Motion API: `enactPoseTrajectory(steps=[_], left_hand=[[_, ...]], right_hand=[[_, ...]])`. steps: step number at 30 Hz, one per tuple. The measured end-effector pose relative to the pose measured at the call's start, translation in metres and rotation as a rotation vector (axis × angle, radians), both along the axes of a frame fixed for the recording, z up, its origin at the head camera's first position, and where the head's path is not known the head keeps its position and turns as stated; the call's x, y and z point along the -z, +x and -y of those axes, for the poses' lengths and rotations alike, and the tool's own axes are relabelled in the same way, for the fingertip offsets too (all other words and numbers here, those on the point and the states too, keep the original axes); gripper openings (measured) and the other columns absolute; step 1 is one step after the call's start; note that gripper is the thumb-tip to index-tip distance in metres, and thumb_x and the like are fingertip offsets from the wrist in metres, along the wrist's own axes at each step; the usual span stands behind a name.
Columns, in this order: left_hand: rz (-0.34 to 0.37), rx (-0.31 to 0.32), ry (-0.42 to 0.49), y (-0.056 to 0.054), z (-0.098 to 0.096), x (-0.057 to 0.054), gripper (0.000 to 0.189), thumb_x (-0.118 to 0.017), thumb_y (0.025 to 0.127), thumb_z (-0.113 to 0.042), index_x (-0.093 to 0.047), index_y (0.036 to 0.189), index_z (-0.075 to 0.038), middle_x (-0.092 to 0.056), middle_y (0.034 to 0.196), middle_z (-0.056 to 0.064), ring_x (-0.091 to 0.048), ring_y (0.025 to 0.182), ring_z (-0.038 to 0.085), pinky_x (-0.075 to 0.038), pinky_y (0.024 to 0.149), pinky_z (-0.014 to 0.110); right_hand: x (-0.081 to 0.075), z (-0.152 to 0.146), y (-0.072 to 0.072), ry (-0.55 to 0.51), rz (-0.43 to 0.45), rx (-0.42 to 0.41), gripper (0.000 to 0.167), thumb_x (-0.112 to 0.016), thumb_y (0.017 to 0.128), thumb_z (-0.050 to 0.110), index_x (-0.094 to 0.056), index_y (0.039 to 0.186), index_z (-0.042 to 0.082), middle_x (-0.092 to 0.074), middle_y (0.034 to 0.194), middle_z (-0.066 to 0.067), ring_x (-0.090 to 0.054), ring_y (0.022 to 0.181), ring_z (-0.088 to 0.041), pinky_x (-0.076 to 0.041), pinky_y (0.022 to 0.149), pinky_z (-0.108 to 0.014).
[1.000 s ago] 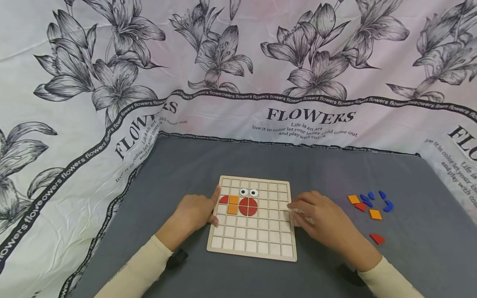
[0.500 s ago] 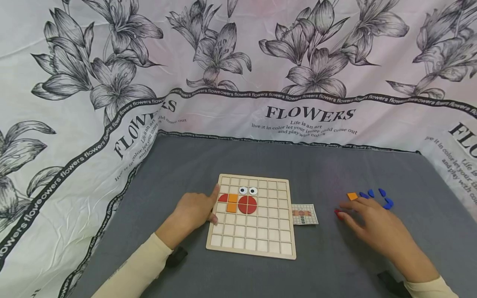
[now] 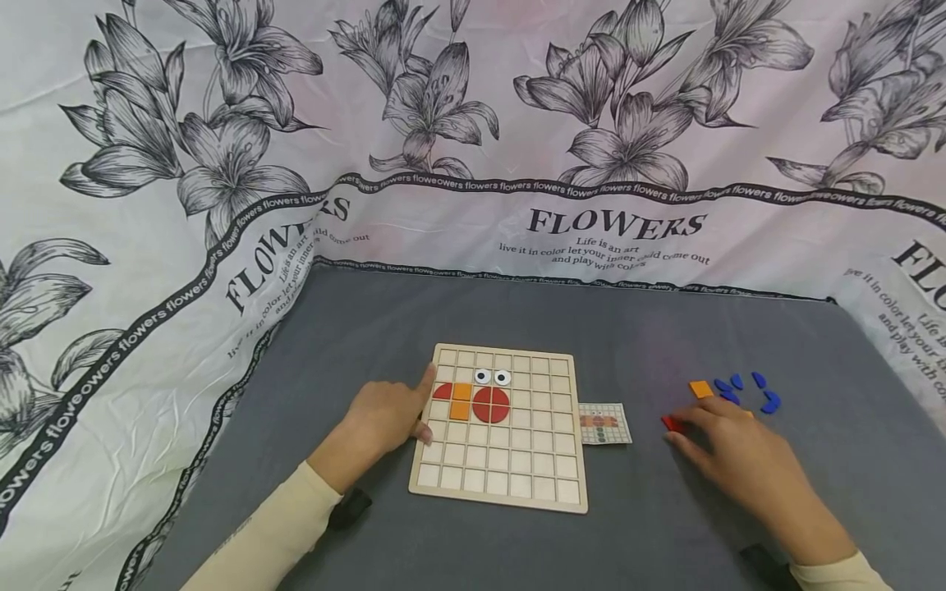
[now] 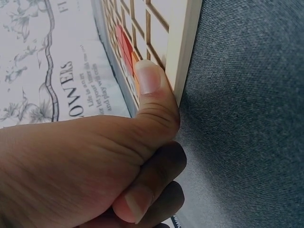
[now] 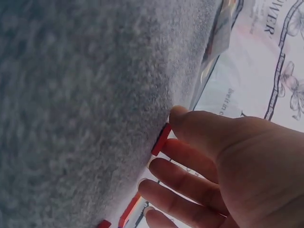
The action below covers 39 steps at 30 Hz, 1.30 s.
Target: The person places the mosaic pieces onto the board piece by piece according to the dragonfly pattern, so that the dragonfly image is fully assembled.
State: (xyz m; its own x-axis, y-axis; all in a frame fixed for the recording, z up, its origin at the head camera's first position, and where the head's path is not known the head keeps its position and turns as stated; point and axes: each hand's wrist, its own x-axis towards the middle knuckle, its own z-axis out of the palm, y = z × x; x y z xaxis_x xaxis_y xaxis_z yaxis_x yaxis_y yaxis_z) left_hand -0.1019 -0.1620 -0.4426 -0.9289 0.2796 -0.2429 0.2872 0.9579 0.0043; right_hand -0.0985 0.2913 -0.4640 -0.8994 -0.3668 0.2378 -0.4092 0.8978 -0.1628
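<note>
A wooden grid board (image 3: 510, 468) lies on the grey cloth, with red quarter pieces (image 3: 491, 405), orange squares (image 3: 460, 402) and two eye discs (image 3: 492, 377) in its cells. My left hand (image 3: 380, 419) holds the board's left edge, index finger extended along it. In the left wrist view the thumb (image 4: 151, 83) lies on the rim and other fingers are curled below. My right hand (image 3: 739, 455) pinches a small red piece (image 5: 161, 139) between thumb and index finger, at the cloth. Its exact outline is partly hidden by the fingers.
A small printed pattern card (image 3: 604, 423) lies against the board's right side. Several blue curved pieces (image 3: 770, 402) and an orange square (image 3: 700, 389) lie beyond my right hand. Another orange piece is mostly covered by that hand. A flower-printed fabric (image 3: 613, 246) stands behind.
My right hand has moved right from the board's right edge to the loose pieces and has taken hold of a red piece. The card is now uncovered. My left hand stays put.
</note>
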Motion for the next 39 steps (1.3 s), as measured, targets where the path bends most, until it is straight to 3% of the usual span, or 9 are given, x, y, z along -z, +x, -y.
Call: enactPoseTrajectory(steps=[7,15,20,31,39], left_hand=[[0.006,-0.002,-0.001,0.0,0.001,0.0,0.104,-0.079,0.081,-0.052,-0.036,0.166,-0.008,-0.05,0.054,0.0,-0.046,0.054,0.016,-0.045,0.057,0.037],[0.017,-0.006,-0.014,-0.001,-0.001,-0.001,0.104,-0.079,0.081,-0.052,-0.036,0.166,-0.009,-0.05,0.054,0.0,-0.044,0.053,0.015,-0.044,0.058,0.036],[0.025,-0.004,-0.014,-0.001,-0.002,-0.001,0.104,-0.079,0.082,-0.051,-0.035,0.166,-0.009,-0.051,0.054,0.0,-0.044,0.054,0.015,-0.043,0.057,0.035],[0.031,-0.004,-0.006,0.0,-0.003,-0.002,0.105,-0.08,0.081,-0.051,-0.036,0.166,-0.008,-0.051,0.055,0.0,-0.047,0.056,0.016,-0.047,0.059,0.037],[0.032,-0.007,0.011,0.0,-0.001,-0.002,0.104,-0.08,0.082,-0.05,-0.035,0.166,-0.008,-0.051,0.055,0.0,-0.046,0.055,0.016,-0.043,0.058,0.036]], right_hand=[[0.005,0.005,-0.004,-0.002,-0.063,-0.037,0.021,-0.092,0.081,0.021,-0.082,0.097,0.014,-0.071,0.099,-0.003,-0.07,0.085,-0.027,-0.056,0.059,-0.049],[0.004,0.005,-0.007,-0.005,-0.02,-0.039,0.02,-0.088,0.082,0.015,-0.075,0.097,0.017,-0.069,0.098,0.001,-0.068,0.083,-0.02,-0.054,0.061,-0.045],[0.005,0.004,-0.009,0.001,-0.049,-0.069,0.022,-0.084,0.078,0.011,-0.069,0.095,0.016,-0.065,0.093,0.003,-0.063,0.079,-0.013,-0.052,0.062,-0.04],[0.009,0.004,-0.012,-0.031,0.09,-0.032,0.021,-0.077,0.084,0.011,-0.065,0.1,0.006,-0.064,0.094,-0.004,-0.061,0.084,-0.021,-0.053,0.072,-0.047],[0.011,0.001,-0.015,-0.018,0.087,-0.087,0.021,-0.079,0.085,0.009,-0.063,0.099,0.006,-0.062,0.092,-0.002,-0.058,0.082,-0.016,-0.052,0.071,-0.042]])
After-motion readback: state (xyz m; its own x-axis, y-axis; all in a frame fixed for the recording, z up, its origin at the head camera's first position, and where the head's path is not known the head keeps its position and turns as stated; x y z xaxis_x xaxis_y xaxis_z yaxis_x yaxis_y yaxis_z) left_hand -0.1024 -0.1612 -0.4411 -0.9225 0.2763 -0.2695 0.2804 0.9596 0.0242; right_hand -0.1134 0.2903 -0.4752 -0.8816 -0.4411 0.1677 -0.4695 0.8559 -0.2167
